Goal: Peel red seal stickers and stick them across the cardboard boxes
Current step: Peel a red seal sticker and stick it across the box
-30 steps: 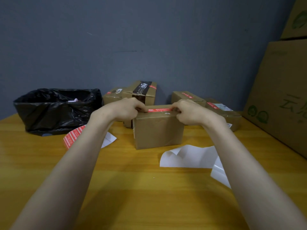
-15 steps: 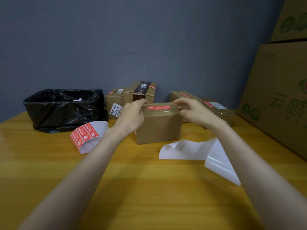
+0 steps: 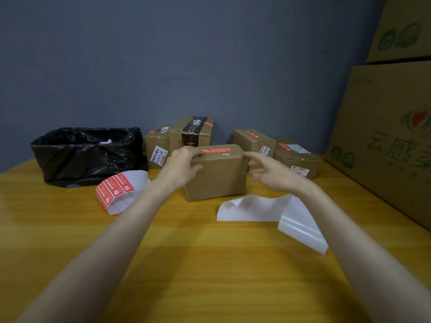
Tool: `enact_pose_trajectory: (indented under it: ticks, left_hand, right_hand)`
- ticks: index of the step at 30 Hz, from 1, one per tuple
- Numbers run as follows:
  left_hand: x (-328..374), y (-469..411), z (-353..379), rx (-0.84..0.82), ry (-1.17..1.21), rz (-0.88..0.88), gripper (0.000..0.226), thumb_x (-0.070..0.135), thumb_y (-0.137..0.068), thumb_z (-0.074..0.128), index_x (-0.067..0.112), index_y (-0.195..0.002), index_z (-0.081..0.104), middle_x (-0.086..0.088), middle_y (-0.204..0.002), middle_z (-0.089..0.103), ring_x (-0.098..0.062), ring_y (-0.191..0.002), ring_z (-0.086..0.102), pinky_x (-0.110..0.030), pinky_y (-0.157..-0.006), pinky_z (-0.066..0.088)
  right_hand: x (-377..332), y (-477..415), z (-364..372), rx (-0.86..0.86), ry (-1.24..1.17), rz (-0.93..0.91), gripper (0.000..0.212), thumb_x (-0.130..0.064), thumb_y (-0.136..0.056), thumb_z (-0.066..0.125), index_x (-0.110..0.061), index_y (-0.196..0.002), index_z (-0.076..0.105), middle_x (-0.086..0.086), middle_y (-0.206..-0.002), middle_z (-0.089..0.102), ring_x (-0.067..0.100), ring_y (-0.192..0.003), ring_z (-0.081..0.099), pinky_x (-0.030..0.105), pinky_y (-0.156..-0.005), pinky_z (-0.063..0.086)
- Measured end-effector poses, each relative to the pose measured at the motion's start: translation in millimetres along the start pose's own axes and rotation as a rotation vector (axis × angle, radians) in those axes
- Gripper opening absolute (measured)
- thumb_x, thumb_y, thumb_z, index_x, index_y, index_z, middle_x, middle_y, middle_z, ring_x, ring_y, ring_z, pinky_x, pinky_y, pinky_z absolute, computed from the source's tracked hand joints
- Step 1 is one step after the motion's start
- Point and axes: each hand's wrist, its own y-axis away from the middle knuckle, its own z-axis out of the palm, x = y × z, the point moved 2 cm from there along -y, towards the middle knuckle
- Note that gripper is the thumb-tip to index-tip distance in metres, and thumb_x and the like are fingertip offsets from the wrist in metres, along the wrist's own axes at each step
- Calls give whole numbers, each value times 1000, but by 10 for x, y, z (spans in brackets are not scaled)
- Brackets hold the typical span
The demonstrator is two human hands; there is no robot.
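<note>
the left hand (image 3: 180, 167) curls its fingers over a corner of the cardboard box (image 3: 217, 180) on the yellow wooden table (image 3: 210, 264); the right hand (image 3: 272, 173), fingers relaxed and empty, sits just beside it; grey-blue wall (image 3: 210, 54) beyond the fingertips.

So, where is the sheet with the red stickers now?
In the head view the sticker sheet lies curled on the table, left of centre, just in front of the black bin bag and left of the left hand that grips the box.

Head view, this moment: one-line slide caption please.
Left hand grips the cardboard box, red seal sticker across its top; right hand open beside it.
</note>
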Motion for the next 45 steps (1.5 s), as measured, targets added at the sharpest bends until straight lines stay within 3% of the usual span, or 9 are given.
enact_pose_trajectory:
  ticks: [7, 12, 18, 22, 27, 32, 38, 42, 45]
  left_hand:
    - [-134, -12, -50, -25, 293, -263, 92, 13, -73, 78, 11, -145, 21, -9, -147, 32, -25, -134, 32, -38, -107, 32]
    - [-318, 3, 46, -192, 713, -463, 91, 12, -61, 84, 13, -137, 35, -7, -133, 51, -24, -121, 49, -43, -105, 40]
    - [-406, -46, 66, -209, 832, -447, 82, 3, -73, 74, 15, -142, 32, -5, -140, 47, -23, -122, 49, -37, -90, 50]
    - [-328, -95, -149, -275, 780, -351, 64, 14, -79, 71, 23, -135, 40, -1, -125, 55, -13, -105, 57, -26, -73, 52]
    - [-249, -165, -294, -355, 831, -312, 51, 38, -75, 72, 39, -123, 54, 4, -125, 59, -24, -117, 55, -45, -104, 40]
    - [-213, -165, -234, -321, 1010, -333, 52, 41, -75, 63, 27, -125, 54, -10, -115, 62, -28, -98, 68, -35, -78, 55]
    - [-221, -228, -241, -222, 999, -502, 46, 51, -91, 41, 16, -118, 54, -9, -99, 58, -27, -75, 65, -37, -66, 54]
    - [-361, -212, -221, -300, 1001, -607, 58, 59, -87, 35, 15, -118, 57, -10, -94, 51, -28, -76, 61, -41, -77, 55]
    - [-462, -189, -203, -339, 1039, -640, 66, 68, -86, 29, 16, -112, 59, -12, -96, 56, -26, -75, 63, -36, -63, 56]
  right_hand:
    - [67, -79, -6, 261, -159, 134, 52, -3, -89, 50, -12, -139, 36, 10, -127, 57, 21, -114, 54, 27, -89, 43]
    - [71, -93, 130, 124, -303, 174, 57, 4, -89, 48, -4, -143, 32, 12, -141, 46, 20, -127, 46, 33, -106, 37]
    - [-19, -167, 105, 149, -337, 146, 40, 10, -88, 47, -2, -125, 52, 7, -103, 59, 18, -99, 56, 34, -92, 47]
    - [-57, -259, -137, 201, -398, 183, 39, -9, -89, 61, -4, -127, 53, 8, -97, 62, 19, -84, 61, 32, -79, 53]
    - [-163, -253, -364, 324, -419, 146, 35, -30, -91, 59, -14, -122, 56, 0, -104, 61, 12, -85, 58, 27, -77, 47]
    - [-158, -261, -353, 311, -375, 173, 22, -40, -94, 50, -23, -107, 56, -9, -93, 56, 8, -80, 53, 44, -89, 48]
    - [-171, -271, -392, 218, -393, 14, 40, -56, -87, 48, -31, -118, 53, -6, -115, 59, 16, -105, 59, 33, -85, 52]
    - [-180, -269, -391, 36, -311, -185, 99, -60, -64, 74, -37, -145, 20, -10, -144, 34, 10, -132, 36, 34, -104, 40]
    - [-202, -310, -335, -57, -184, -250, 128, -53, -42, 84, -56, -140, 2, -19, -155, 8, 12, -141, 22, 39, -113, 29]
